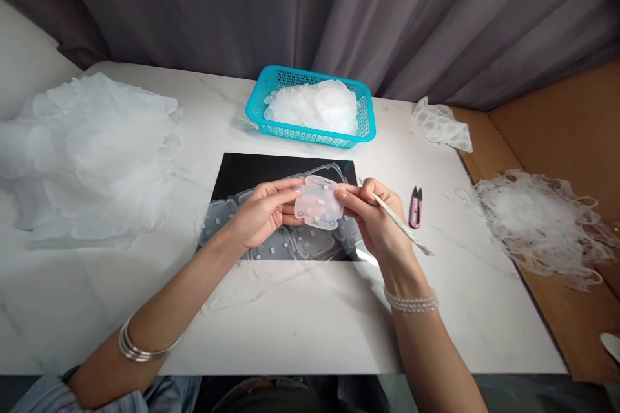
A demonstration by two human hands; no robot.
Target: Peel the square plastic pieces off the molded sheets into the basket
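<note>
Between my two hands is a translucent silicone pad (317,201) with notched corners and small raised bumps. My left hand (264,212) pinches its left edge between thumb and fingers. At the right edge, my right hand (380,212) grips the pad with thumb and forefinger. A thin white stick-like tool (404,225) is also tucked in my right hand, its pointed end toward the lower right. Beneath the hands, a translucent moulded sheet (271,248) of similar pads lies on a black mat (242,170); one outline in the sheet is an open frame.
A turquoise basket (310,135) at the back holds white translucent pieces. A big pile of translucent sheets (92,154) is at left. Pink thread snips (415,209) lie at right, near a tangle of trimmed scraps (537,225) by a cardboard box (557,122) and a perforated strip (440,125).
</note>
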